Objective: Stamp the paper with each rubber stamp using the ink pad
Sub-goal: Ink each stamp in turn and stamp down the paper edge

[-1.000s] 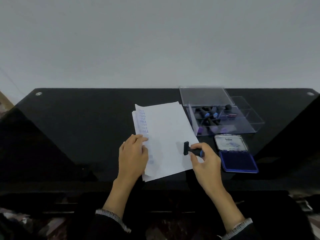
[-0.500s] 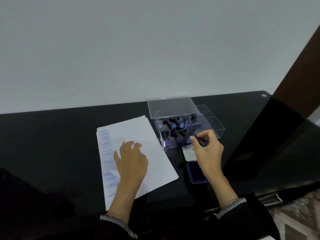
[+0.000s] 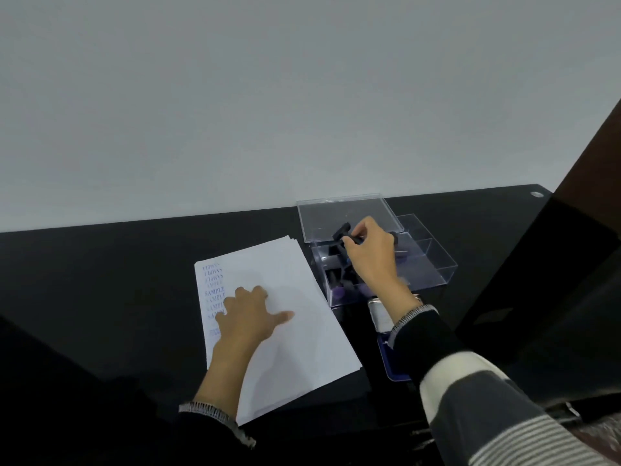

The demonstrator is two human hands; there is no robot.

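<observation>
On the left the black table (image 3: pixel 100 280) lies bare out to its far edge by the wall; then comes the left hand (image 3: pixel 247 319), resting flat on the paper (image 3: pixel 302 331), fingers spread and fairly straight, thumb out to the right. The stack (several sheets, edges fanned at the top corner) carries one column of blue SAMPLE prints down its left margin. Right of it the right hand (image 3: pixel 368 255) reaches over the clear box (image 3: pixel 433 267), fingers curled round one black rubber stamp (image 3: pixel 341 229); more stamps lie inside, number unclear. One blue ink pad (image 3: pixel 386 361) sits near the front edge, mostly under the right sleeve (image 3: pixel 470 381)
</observation>
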